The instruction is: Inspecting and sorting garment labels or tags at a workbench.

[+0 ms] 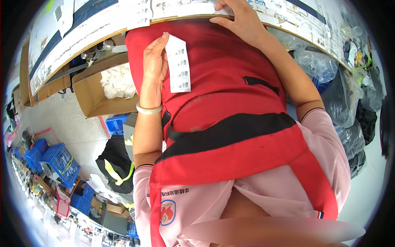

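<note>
– "Worn white table runs along the top of our view, its front edge bending at both sides; below this edge we see a cardboard box at left, and plastic bags at right."

– "And where do we find the label strip?"

– "It hangs before our red apron, just to the right of our left hand; its long axis runs from the table side toward our waist, leaning only a little."

– "So the left hand is the nearer one?"

– "Yes; its thumb and finger are pinched together on the strip's top corner, and the lower end is free; our right hand is well apart, at the table edge, with thumb and fingers somewhat parted; whether it has hold of something there, we cannot tell."

– "Which edges should we notice?"

– "Firstly the table edge, near the strip's top; a second label sheet hangs over it, toward the left; between the strip and our right forearm, we have room over the apron front."
</note>
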Tool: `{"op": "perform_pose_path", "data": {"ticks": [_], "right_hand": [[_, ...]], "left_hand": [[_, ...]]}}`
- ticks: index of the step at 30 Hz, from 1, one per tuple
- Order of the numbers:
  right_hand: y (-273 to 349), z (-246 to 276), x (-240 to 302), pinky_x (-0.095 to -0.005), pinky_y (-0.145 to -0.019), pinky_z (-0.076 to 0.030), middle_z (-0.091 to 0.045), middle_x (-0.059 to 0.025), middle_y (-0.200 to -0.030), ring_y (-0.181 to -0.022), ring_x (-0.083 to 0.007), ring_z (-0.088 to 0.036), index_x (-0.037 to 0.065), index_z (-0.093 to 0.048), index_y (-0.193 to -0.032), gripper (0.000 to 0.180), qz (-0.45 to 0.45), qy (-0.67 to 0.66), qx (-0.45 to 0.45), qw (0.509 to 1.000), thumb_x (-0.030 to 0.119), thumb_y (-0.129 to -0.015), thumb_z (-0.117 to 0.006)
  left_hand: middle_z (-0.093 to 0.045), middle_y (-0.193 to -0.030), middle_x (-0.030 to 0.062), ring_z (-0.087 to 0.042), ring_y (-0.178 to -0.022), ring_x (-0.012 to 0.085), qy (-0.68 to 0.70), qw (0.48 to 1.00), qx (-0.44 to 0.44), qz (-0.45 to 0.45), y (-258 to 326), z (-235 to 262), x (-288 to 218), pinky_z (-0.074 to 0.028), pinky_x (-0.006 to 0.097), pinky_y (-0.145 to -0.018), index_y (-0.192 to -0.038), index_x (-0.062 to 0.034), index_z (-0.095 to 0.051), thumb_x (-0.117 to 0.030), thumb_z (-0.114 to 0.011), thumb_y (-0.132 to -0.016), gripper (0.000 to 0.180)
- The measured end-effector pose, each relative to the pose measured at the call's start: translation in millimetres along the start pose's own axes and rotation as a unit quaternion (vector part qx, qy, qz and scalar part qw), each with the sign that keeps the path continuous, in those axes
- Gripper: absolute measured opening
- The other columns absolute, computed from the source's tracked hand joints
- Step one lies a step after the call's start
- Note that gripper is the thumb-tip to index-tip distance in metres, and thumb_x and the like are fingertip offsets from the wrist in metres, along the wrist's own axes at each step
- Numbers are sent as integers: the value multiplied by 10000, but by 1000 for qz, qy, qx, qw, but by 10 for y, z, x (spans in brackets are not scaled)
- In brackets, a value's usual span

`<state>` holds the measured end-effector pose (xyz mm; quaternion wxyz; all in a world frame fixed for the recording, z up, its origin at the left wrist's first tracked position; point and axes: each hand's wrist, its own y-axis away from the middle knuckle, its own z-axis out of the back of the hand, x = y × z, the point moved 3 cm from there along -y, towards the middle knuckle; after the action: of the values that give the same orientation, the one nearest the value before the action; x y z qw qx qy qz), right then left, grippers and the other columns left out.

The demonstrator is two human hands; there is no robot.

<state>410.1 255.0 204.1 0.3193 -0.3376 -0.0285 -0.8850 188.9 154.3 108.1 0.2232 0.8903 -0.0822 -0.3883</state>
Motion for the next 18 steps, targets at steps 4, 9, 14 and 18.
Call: {"op": "perform_pose_path", "data": {"ticks": [4,9,14,18], "right_hand": [[-30,-17,81,-386,-810,-435,-570,-130,-955,-888,-305,-528,62,-460,-1311,594,10,7,-1,1000,155,-778,-706],[-48,-18,90,-383,-816,-430,-569,-129,-950,-893,-307,-526,54,-462,-1303,584,8,15,7,1000,149,-777,-699],[-61,-26,58,-377,-817,-428,-563,-122,-951,-899,-296,-524,59,-459,-1311,610,8,-7,14,1000,142,-765,-717],[-79,14,130,-366,-844,-429,-557,-129,-954,-891,-295,-521,67,-451,-1329,635,2,-34,9,999,138,-759,-724]], "left_hand": [[-676,-839,81,-648,-718,127,7,1000,-6,0,16,10,28,-530,236,-648,-951,37,-653,-124,-570,-937,182],[-676,-841,85,-650,-719,133,15,1000,2,5,24,-15,15,-533,241,-648,-945,39,-651,-122,-567,-938,181],[-675,-836,84,-646,-706,135,15,1000,6,3,5,24,19,-534,247,-646,-946,37,-652,-126,-568,-938,183],[-674,-840,81,-644,-712,130,15,1000,22,3,4,41,7,-531,242,-645,-945,38,-652,-130,-569,-939,187]]}}
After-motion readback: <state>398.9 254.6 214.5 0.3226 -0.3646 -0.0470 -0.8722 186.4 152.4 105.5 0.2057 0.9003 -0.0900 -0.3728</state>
